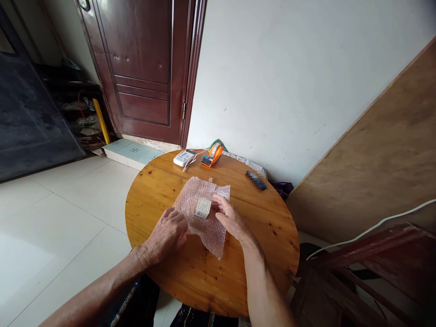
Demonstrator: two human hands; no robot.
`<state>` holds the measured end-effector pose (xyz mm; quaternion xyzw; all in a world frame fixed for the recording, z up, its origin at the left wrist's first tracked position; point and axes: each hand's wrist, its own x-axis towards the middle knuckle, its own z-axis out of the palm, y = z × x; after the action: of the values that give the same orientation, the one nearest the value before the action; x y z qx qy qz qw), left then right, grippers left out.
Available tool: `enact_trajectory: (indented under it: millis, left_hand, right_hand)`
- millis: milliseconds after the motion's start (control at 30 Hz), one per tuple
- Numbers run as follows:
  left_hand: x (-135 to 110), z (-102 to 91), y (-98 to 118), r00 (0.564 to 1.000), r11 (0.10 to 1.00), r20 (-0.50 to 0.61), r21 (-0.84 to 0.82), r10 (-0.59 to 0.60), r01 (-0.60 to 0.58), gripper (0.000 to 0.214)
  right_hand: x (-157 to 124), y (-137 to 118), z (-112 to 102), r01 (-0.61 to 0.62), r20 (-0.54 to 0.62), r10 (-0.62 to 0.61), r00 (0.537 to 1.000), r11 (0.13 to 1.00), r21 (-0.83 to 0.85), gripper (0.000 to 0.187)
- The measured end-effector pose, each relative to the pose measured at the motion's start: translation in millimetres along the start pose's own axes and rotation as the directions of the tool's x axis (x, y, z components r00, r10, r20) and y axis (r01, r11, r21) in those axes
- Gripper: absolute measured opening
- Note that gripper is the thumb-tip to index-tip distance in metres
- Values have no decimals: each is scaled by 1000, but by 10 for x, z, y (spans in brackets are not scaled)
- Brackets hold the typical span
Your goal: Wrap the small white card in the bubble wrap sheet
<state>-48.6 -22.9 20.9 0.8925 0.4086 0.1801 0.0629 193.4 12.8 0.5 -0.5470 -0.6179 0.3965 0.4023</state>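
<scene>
A round, honey-brown wooden table (269,236) with dark knots fills the lower middle of the frame. A sheet of bubble wrap (187,195) lies on it near the center of the frame. Above the sheet in the frame are a white device (184,157) with a pale cord (189,163) and an orange-and-blue tape dispenser (211,156); a dark, oblong, partly pixelated object (256,180) lies right of center.
</scene>
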Motion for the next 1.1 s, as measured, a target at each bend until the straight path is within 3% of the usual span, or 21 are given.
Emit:
enact_trajectory:
  millis: [133, 267, 400, 467, 567, 667, 767, 933, 1100]
  left_hand:
    - [292, -199, 83, 991, 994, -88, -30, -106, 103, 13]
    - [677, -268, 89, 981, 987, -114, -34, -158, 155, 12]
    - [893, -124, 12, 971, 981, -154, -85, -185, 173, 15]
    - [915, -32, -33, 967, 977, -178, -141, -182, 158, 15]
    - [893, 53, -108, 955, 948, -179, -259, -238, 187, 13]
    - [865, 51, -193, 941, 873, -75, -404, -331, 275, 25]
    - [858, 17, -259, 938, 812, 32, -491, -346, 316, 43]
    - [875, 32, -269, 944, 846, -7, -446, -330, 292, 20]
    - [879, 80, -255, 950, 816, 16, -508, -312, 276, 11]
  right_hand:
    - [-22, -79, -51, -40, -78, 45, 996, 998, 58, 38]
    - [-62, -181, -121, -25, -132, 53, 990, 979, 200, 59]
    - [-93, -235, -150, -28, -66, 42, 997, 981, 193, 66]
    - [-87, -230, -118, -50, -70, 60, 996, 988, 147, 67]
    - [-61, -197, -28, -76, -160, 84, 984, 995, 59, 48]
    - [-39, -169, 45, -99, -206, 98, 974, 995, 5, 27]
    - [-32, -160, 65, -71, -220, 66, 973, 997, -14, 22]
    - [-20, -148, 56, 24, -248, -34, 968, 999, -42, 25]
    - [-1, -110, 61, 11, -237, -17, 971, 1000, -26, 27]
